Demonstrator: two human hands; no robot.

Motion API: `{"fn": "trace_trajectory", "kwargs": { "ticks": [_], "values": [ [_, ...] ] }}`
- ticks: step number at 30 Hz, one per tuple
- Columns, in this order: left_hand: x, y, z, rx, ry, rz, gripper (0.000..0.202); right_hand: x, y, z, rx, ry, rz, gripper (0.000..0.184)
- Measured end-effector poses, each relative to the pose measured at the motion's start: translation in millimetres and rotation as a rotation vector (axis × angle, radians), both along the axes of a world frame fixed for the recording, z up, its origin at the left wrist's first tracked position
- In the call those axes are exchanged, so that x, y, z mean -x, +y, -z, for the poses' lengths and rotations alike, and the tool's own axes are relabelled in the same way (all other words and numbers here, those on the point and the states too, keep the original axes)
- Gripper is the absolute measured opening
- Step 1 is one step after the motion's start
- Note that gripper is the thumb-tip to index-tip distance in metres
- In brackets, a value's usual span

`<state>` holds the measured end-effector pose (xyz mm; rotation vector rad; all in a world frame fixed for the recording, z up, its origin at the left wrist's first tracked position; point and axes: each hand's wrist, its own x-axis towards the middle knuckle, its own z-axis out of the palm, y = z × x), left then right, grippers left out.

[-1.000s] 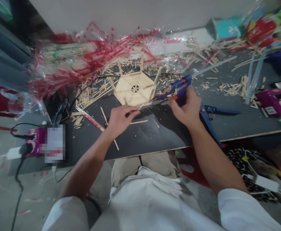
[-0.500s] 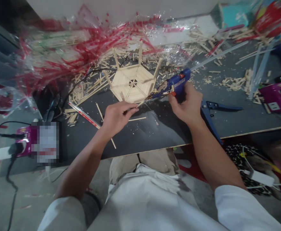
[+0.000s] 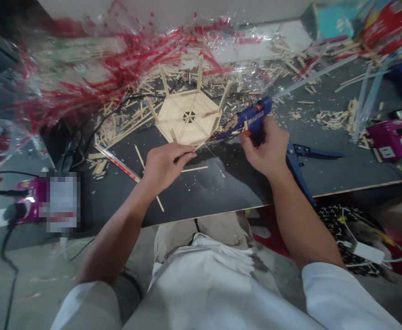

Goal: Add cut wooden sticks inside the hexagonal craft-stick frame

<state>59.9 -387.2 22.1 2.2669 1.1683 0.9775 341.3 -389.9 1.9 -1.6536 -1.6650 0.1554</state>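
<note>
My right hand (image 3: 267, 149) is wrapped round the grip of a blue hot-glue gun (image 3: 247, 120), its nozzle pointing left at the near edge of a hexagonal stick model (image 3: 187, 118) with upright posts. My left hand (image 3: 164, 165) pinches a thin wooden stick (image 3: 191, 152) whose far end meets the nozzle beside the model. Both hands rest over the dark board (image 3: 221, 188).
Loose sticks (image 3: 128, 123) and red-printed clear wrap (image 3: 94, 68) cover the back left. Blue pliers (image 3: 304, 160) lie right of my right hand. Purple boxes sit at the far right (image 3: 389, 140) and on the floor at left (image 3: 32, 201), with cables. A ruler (image 3: 116, 162) lies left.
The view has drifted slightly left and up. Both hands keep their hold; the glue gun nozzle stays at the stick's end by the model.
</note>
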Motion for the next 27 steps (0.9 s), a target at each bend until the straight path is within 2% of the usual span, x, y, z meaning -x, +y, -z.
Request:
{"fn": "trace_trajectory", "kwargs": {
  "ticks": [7, 20, 24, 27],
  "values": [
    [-2.6, 0.0, 3.3, -0.037, 0.019, 0.008, 0.017, -0.7, 0.9, -0.2, -0.014, -0.044, -0.001, 0.03],
    [-5.2, -0.9, 4.7, -0.066, -0.067, 0.03, 0.01, -1.9, -0.3, -0.4, 0.002, -0.004, -0.029, 0.029],
    [-8.3, -1.9, 4.0, -0.07, -0.176, 0.043, 0.011, -2.2, -1.4, -1.4, -0.018, -0.011, -0.025, 0.03],
    [-10.0, -1.9, 2.3, 0.014, -0.305, 0.025, 0.007, -1.6, -1.6, 0.5, -0.044, 0.033, -0.017, 0.034]
  ]
}}
